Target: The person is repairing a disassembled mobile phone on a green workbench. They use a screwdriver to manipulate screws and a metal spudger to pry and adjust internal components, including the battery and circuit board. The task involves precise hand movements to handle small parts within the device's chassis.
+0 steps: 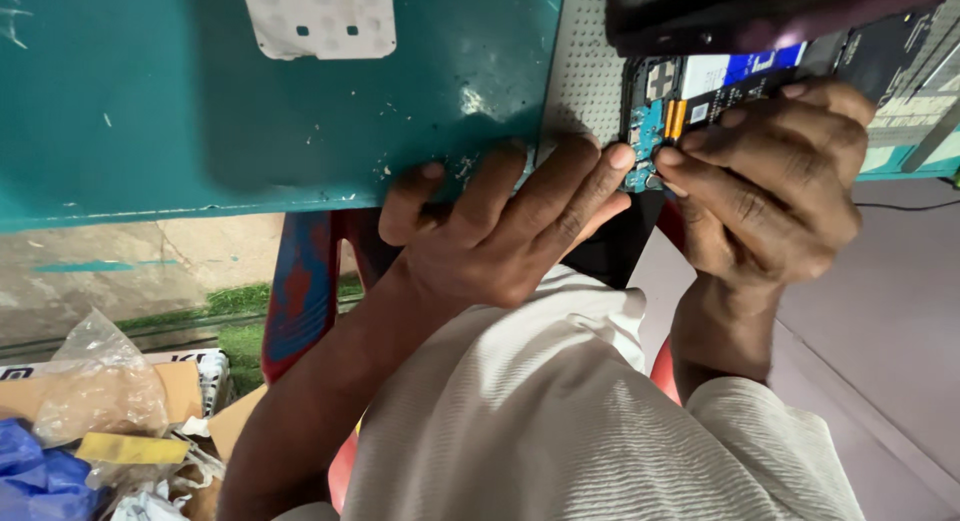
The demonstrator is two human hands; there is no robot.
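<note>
Your hands meet over an opened smartphone with its back cover off, lying at the near edge of the teal-painted worktable on a grey perforated mat. The phone shows a dark battery with a white and blue label, orange flex connectors, and a small teal circuit board at its lower end. Your left hand rests flat on the table edge, fingers stretched out, the forefinger tip pressing on that small board; it grips nothing. Your right hand curls over the phone's lower part, fingertips pressing down on it beside the orange connectors, steadying rather than lifting it.

A white plastic panel with small cut-outs lies farther back on the table. The paint is chipped along the rim. Below, you see a red chair frame, a concrete floor, and a cardboard box holding crumpled clear plastic bags.
</note>
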